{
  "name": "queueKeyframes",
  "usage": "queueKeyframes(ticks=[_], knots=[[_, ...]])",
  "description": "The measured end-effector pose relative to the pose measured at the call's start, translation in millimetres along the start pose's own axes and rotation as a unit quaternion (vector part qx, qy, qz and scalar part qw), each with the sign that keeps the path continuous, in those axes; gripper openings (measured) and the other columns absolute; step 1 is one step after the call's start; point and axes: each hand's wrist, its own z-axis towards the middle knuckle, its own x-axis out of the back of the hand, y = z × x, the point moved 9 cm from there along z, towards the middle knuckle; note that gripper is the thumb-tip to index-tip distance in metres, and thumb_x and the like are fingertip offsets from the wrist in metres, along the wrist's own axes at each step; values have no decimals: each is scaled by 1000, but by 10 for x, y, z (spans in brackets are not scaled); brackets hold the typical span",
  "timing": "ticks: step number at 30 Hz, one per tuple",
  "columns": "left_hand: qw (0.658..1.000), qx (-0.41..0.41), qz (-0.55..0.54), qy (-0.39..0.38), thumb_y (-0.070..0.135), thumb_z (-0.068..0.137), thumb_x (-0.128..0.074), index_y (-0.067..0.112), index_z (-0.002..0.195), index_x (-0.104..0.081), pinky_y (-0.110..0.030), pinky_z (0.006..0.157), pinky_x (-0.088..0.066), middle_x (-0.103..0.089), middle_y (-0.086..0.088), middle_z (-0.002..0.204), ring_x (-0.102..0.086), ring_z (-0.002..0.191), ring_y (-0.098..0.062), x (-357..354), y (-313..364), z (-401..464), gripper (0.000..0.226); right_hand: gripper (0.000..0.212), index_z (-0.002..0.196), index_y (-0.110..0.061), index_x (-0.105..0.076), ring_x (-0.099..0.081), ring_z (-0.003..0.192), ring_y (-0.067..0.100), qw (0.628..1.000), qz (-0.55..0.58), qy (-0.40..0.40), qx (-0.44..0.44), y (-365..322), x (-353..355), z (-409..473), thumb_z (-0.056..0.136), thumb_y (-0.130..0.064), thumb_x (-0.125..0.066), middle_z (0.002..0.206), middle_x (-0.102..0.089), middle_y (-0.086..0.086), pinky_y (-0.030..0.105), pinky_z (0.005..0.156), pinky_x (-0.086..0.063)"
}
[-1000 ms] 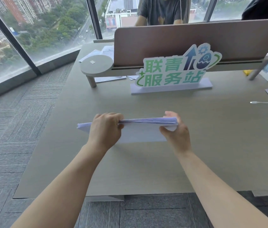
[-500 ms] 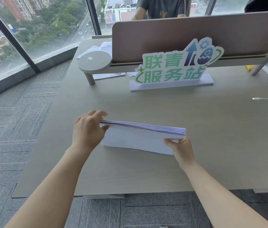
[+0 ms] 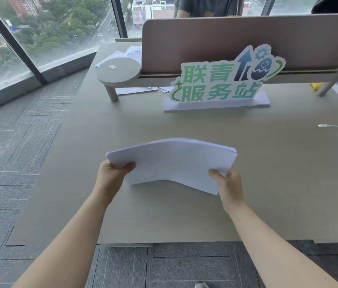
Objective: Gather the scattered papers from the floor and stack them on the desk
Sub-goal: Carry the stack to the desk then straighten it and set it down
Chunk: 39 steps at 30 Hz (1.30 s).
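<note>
A stack of white papers (image 3: 174,163) bows upward in the middle, just above the grey desk (image 3: 267,183). My left hand (image 3: 113,175) grips its near left corner. At the near right corner my right hand (image 3: 227,187) pinches the sheets, thumb on top. The stack's near edge hangs close to the desk surface between both hands.
A green and white sign (image 3: 222,84) stands on a white base behind the stack. A pink divider (image 3: 247,40) and a round shelf (image 3: 119,72) cross the desk's back. A white cable (image 3: 334,126) lies to the right. Loose papers (image 3: 137,90) lie under the shelf. People sit beyond the divider.
The stack stood on its long edge between my hands before. It has now tipped toward flat, and both hands have shifted to its near corners.
</note>
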Motion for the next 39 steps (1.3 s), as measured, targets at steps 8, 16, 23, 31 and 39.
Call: queueKeyframes(ticks=[8, 16, 23, 31, 39], knots=[[996, -36, -74, 44, 12, 66, -80, 20, 81, -72, -28, 68, -52, -72, 12, 72, -66, 69, -8, -65, 38, -136, 19, 16, 85, -16, -70, -68, 74, 6, 997, 36, 17, 63, -168, -65, -15, 85, -1, -66, 74, -74, -14, 16, 64, -50], [984, -76, -154, 46, 29, 69, -72, 19, 99, -59, -10, 64, -48, -65, 2, 90, -64, 73, 4, -30, -9, -207, 33, 29, 106, -24, -60, -63, 94, 15, 986, 68, 2, 151, -413, -58, -73, 81, -37, -67, 102, -66, 1, 26, 80, -51], [968, -48, -214, 123, 53, 78, -61, 25, 68, -48, -20, 57, -33, -45, 14, 64, -44, 62, -5, 20, 102, -127, 32, 35, 71, -24, -56, -47, 75, 19, 982, 93, 106, 128, -527, -39, 51, 81, -57, -57, 77, -50, 3, 34, 70, -35], [961, -30, -231, 152, 39, 78, -63, 29, 78, -58, -32, 84, -31, -59, 16, 72, -48, 89, -16, 56, 95, -31, 11, 27, 84, -24, -69, -58, 88, 21, 985, 89, 104, 109, -548, -53, 138, 81, -48, -56, 93, -67, 1, 37, 78, -41], [962, -30, -232, 142, 42, 71, -65, 32, 85, -63, -34, 89, -35, -68, 13, 77, -53, 92, -17, 56, 102, -1, 17, 21, 81, -26, -69, -58, 90, 21, 986, 78, 103, 105, -538, -54, 188, 78, -44, -59, 89, -65, -6, 39, 82, -40]])
